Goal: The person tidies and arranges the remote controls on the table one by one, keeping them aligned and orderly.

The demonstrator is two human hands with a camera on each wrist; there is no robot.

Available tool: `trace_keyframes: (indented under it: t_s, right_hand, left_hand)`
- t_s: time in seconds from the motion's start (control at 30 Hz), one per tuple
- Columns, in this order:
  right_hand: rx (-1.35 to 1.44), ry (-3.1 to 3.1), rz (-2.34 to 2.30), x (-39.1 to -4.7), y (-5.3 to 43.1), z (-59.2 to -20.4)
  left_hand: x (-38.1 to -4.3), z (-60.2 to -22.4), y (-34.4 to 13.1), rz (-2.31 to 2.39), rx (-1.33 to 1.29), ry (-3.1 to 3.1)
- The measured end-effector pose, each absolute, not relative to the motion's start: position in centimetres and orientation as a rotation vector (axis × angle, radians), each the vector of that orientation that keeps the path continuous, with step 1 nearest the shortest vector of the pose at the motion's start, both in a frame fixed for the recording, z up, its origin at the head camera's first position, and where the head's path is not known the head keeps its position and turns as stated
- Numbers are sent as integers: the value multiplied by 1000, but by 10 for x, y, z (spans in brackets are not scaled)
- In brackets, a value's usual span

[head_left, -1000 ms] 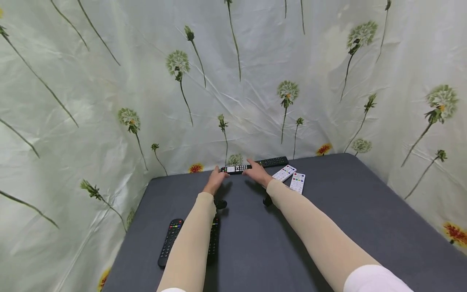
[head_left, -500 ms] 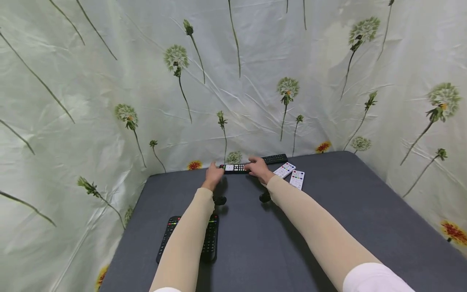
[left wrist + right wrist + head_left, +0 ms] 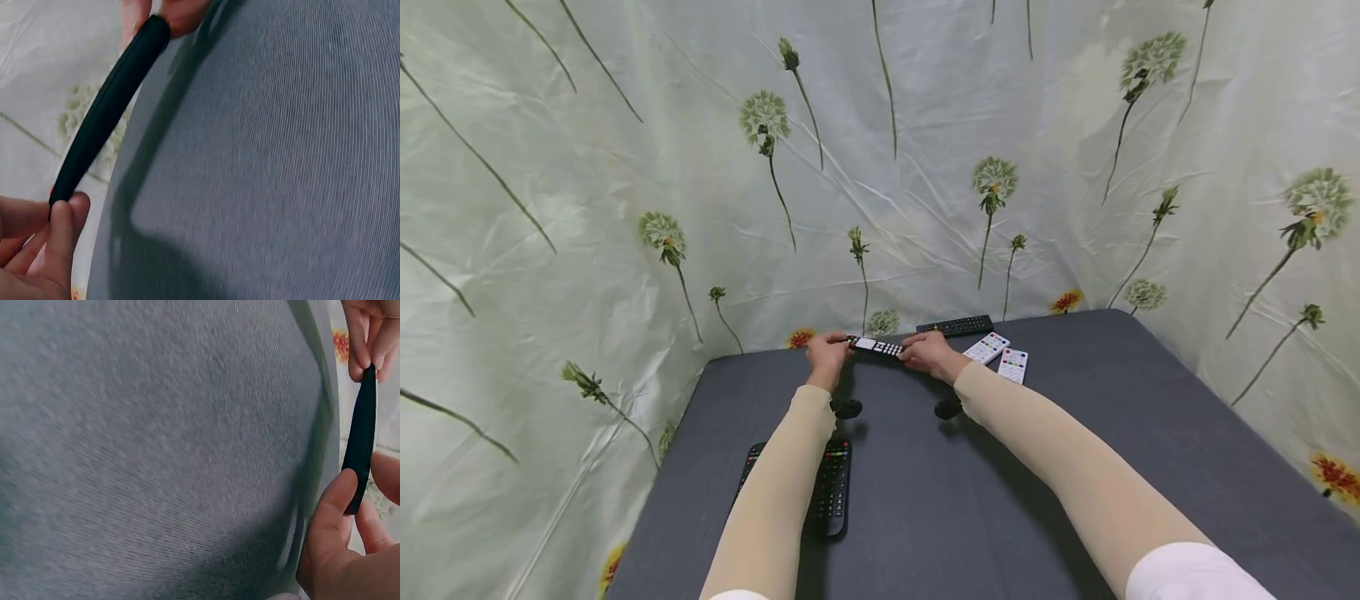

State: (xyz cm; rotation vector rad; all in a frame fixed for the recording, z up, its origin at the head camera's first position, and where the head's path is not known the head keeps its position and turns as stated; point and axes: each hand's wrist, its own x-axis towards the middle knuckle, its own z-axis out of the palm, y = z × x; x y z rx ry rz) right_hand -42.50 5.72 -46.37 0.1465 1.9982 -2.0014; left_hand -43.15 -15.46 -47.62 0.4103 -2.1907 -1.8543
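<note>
A slim black remote control [image 3: 877, 346] with pale buttons is held lengthwise between both hands near the far edge of the dark grey table [image 3: 925, 483]. My left hand [image 3: 827, 357] pinches its left end between thumb and fingers. At the other end, my right hand [image 3: 931, 354] grips it with the thumb on the near side. Both wrist views show the remote's dark edge [image 3: 112, 103] raised off the tabletop, its shadow lying below. Behind the right hand lies another black remote [image 3: 962, 326].
Two white remotes [image 3: 987, 347] [image 3: 1012, 365] lie right of my right hand. Two more black remotes [image 3: 832, 492] [image 3: 751, 462] lie at the near left, partly hidden under my left forearm. A flowered curtain [image 3: 925, 208] hangs along the table's far edge.
The remote now tilts, its left end higher and farther left, and is off the table. Both hands have closed on its ends; the left hand moved slightly left.
</note>
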Motion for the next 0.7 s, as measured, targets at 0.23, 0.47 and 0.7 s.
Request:
trace_keyframes:
  t_s: [0.23, 0.47, 0.7]
  right_hand:
    - [93, 1909, -1927, -418, 58, -465]
    - [-80, 1847, -1896, -400, 57, -455]
    - [-259, 1891, -1842, -374, 61, -457]
  left_hand:
    - [-430, -472, -174, -2095, 331, -2121]
    - [-432, -455, -189, -2162, 254, -2264]
    - [-424, -441, -193, -2123, 167, -2443]
